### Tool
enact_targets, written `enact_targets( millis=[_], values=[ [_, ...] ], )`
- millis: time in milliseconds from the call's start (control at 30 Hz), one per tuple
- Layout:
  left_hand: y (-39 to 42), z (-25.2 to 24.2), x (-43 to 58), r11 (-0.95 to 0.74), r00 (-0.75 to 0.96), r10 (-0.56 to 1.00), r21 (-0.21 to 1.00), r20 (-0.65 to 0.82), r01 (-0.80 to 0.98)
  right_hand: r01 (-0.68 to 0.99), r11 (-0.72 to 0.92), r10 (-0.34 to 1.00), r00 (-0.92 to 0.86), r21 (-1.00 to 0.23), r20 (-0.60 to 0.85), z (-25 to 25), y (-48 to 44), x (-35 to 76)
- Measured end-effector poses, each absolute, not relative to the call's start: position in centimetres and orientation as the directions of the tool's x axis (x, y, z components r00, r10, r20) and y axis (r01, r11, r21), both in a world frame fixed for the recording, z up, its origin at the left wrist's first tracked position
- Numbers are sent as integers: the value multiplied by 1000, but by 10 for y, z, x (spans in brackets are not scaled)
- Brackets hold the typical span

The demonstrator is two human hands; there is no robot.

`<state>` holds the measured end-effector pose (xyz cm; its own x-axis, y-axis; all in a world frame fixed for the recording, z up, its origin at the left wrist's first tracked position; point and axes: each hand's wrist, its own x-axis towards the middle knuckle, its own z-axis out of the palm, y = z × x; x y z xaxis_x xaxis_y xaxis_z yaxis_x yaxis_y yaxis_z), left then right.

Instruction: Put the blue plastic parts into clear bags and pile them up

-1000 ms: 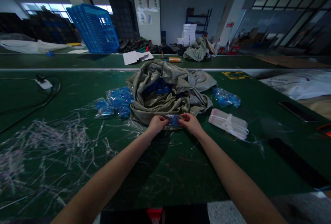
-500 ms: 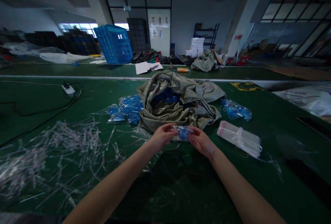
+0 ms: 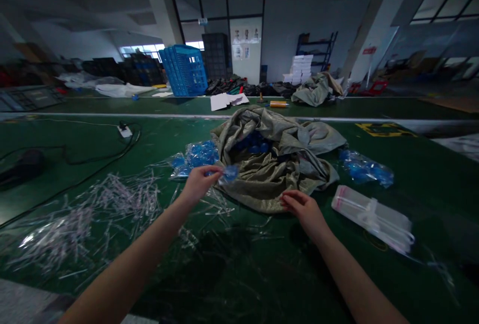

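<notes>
My left hand pinches a small clear bag with a blue round piece in it, held up at the left front of a grey-green woven sack. My right hand is at the sack's front edge, fingertips drawn together; whether anything small is between them is hidden. Inside the sack's mouth lie several dark blue round pieces. Bagged blue pieces are piled just beyond my left hand. More bagged blue pieces rest right of the sack.
Thin clear plastic strips are strewn across the green table's left side. A bundle of clear flat bags lies at right. Black cables run from a power strip. Across the back stand a blue crate and white papers.
Both hands held the bagged blue piece together; now my left hand has carried it left and my right hand has come off it. The view has turned somewhat left.
</notes>
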<state>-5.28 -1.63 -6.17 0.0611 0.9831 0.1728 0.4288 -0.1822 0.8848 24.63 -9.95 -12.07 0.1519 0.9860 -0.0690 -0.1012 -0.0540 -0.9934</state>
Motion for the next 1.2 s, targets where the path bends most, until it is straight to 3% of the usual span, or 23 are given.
enact_targets(
  millis=[100,167,233,267,333,467,567,667,800,1000,1200],
  values=[
    [19,-61,-82,-268,-64,868,573,492,775,283,18,947,304,-959,107,-117,-97,261],
    [37,-68,-92,-186,25,898,327,440,926,616,32,904,317,-787,285,-114,-97,271],
    [47,-77,-94,-118,77,965,151,251,982,856,-34,869,280,-516,408,-110,-99,282],
    [50,-80,-91,-100,79,978,105,195,989,921,-91,862,263,-378,433,-108,-100,288],
    [53,-83,-81,-99,74,967,91,244,991,963,-224,866,268,-151,423,-106,-104,300],
    [64,-76,-36,-220,127,867,141,482,965,926,-371,901,340,73,271,-106,-109,322],
    [88,-77,9,-289,192,883,173,428,942,916,-387,914,367,107,171,-106,-111,335],
    [125,-85,48,-287,212,933,244,291,926,905,-413,904,395,100,162,-106,-113,344],
    [170,-102,80,-302,247,944,277,218,912,912,-398,914,385,97,124,-105,-118,353],
    [201,-122,87,-264,232,963,306,138,915,890,-450,892,451,-79,-2,-107,-120,361],
    [201,-124,81,-236,191,970,392,152,889,889,-441,889,451,-122,79,-107,-118,363]
  ],
)
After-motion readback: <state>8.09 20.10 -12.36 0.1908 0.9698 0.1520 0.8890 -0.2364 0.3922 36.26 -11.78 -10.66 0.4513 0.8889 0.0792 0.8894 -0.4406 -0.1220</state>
